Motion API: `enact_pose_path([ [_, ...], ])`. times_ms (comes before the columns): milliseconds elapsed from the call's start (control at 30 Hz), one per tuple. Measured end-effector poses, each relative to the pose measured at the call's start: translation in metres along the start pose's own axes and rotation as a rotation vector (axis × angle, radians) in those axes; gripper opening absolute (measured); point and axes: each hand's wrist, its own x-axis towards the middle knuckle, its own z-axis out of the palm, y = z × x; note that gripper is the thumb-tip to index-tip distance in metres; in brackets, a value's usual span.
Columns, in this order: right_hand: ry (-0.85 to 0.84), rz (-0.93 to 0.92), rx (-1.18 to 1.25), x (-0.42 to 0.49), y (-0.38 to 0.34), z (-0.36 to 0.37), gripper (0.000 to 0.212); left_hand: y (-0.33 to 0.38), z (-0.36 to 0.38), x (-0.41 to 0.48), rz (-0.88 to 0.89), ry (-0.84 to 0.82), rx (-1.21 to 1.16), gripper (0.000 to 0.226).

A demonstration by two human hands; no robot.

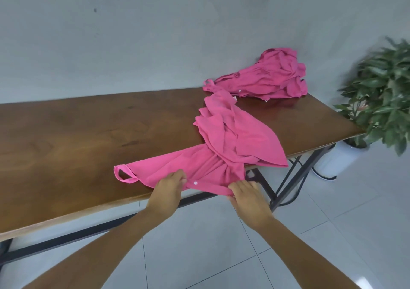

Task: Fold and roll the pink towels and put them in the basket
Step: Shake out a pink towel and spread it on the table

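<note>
Where the towel lies: the towel (221, 151) sprawls over the near right part of the table (77, 137). Its near end is spread fairly flat and its far end is bunched in folds. One corner hangs past the near edge.
Left hand: the left hand (168, 188) sits bent-fingered on the towel's near hem, gripping cloth just left of a white snap (195, 183). Its fingertips are tucked out of sight.
Right hand: the right hand (248, 197) is at the hem where it overhangs the table edge, with fingers over the top and thumb beneath, pinching it. The pinched part is mostly covered.
Loop: a pink loop (124, 174) sticks out at the towel's left end, flat on the wood.
Pile: a pile (270, 75) of pink towels is heaped at the far right corner by the wall. How many cannot be told.
Plant: a leafy plant (386, 93) stands right of the table, blurred and cut off by the frame. Its white pot (332, 162) is partly behind the table legs.
Forearms: both are cut off at the bottom.
</note>
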Motion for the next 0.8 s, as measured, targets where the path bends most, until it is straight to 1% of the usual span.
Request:
enact_pose_path([
  [67,0.004,-0.002,-0.016,-0.009,-0.020,0.003,0.014,-0.011,-0.018,-0.019,0.003,-0.008,-0.034,0.014],
  [133,0.029,-0.012,-0.014,-0.016,-0.042,0.002,0.010,-0.020,-0.034,-0.040,0.017,-0.027,-0.064,0.016],
  [200,0.039,-0.003,-0.008,-0.023,-0.067,-0.001,0.021,-0.029,-0.048,-0.061,0.016,-0.052,-0.095,0.018],
  [333,0.027,0.034,0.015,-0.048,-0.114,-0.008,0.027,-0.051,-0.066,-0.101,0.003,-0.109,-0.137,0.018],
  [433,-0.019,0.061,0.008,-0.070,-0.144,-0.014,0.040,-0.068,-0.075,-0.129,0.012,-0.161,-0.140,0.017],
  [467,-0.032,0.070,0.005,-0.077,-0.153,-0.015,0.040,-0.073,-0.078,-0.139,0.024,-0.174,-0.139,0.017],
  [533,-0.039,0.080,0.029,-0.089,-0.171,-0.022,0.030,-0.080,-0.083,-0.157,0.041,-0.194,-0.133,0.018],
  [600,-0.035,0.072,0.047,-0.098,-0.185,-0.031,0.025,-0.083,-0.089,-0.173,0.039,-0.207,-0.120,0.023],
  [667,-0.033,0.059,0.059,-0.104,-0.195,-0.042,0.026,-0.085,-0.095,-0.188,0.038,-0.212,-0.107,0.028],
  [800,-0.054,0.071,0.108,-0.116,-0.208,-0.060,0.033,-0.078,-0.108,-0.213,0.002,-0.223,-0.008,0.028],
])
